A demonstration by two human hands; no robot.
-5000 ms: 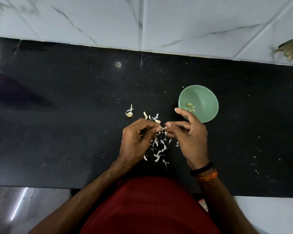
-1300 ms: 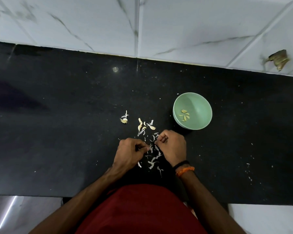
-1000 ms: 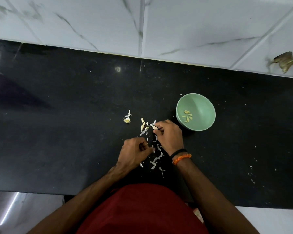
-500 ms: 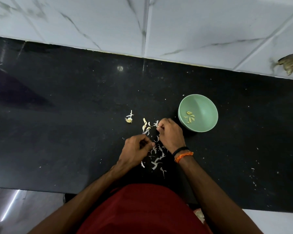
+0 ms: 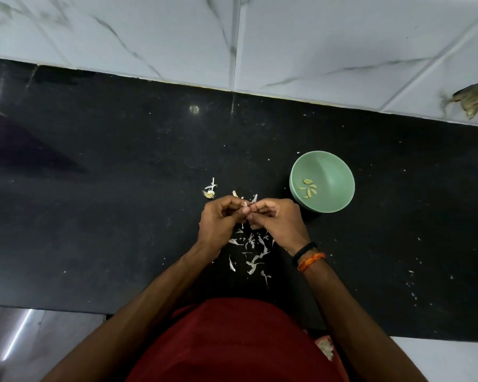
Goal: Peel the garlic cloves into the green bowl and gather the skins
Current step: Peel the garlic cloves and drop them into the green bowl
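Observation:
My left hand [image 5: 218, 224] and my right hand [image 5: 279, 224] meet fingertip to fingertip above the black counter [image 5: 94, 216]. Together they pinch a small garlic clove [image 5: 245, 210], mostly hidden by the fingers. Just right of my right hand stands the green bowl [image 5: 331, 194], with several peeled cloves [image 5: 308, 188] lying in its bottom. White garlic skins [image 5: 250, 252] lie scattered on the counter under and in front of my hands. A few more scraps [image 5: 253, 198] show just beyond my fingertips.
A garlic root end with skin [image 5: 210, 190] lies left of the hands. The white marble-tiled wall [image 5: 287, 37] rises behind the counter, with a torn brown patch [image 5: 471, 100] at far right. The counter's front edge runs close to my red shirt.
My right hand came back from the scraps beyond the pile with a piece and joined my left hand; both now hold it together, higher over the skins.

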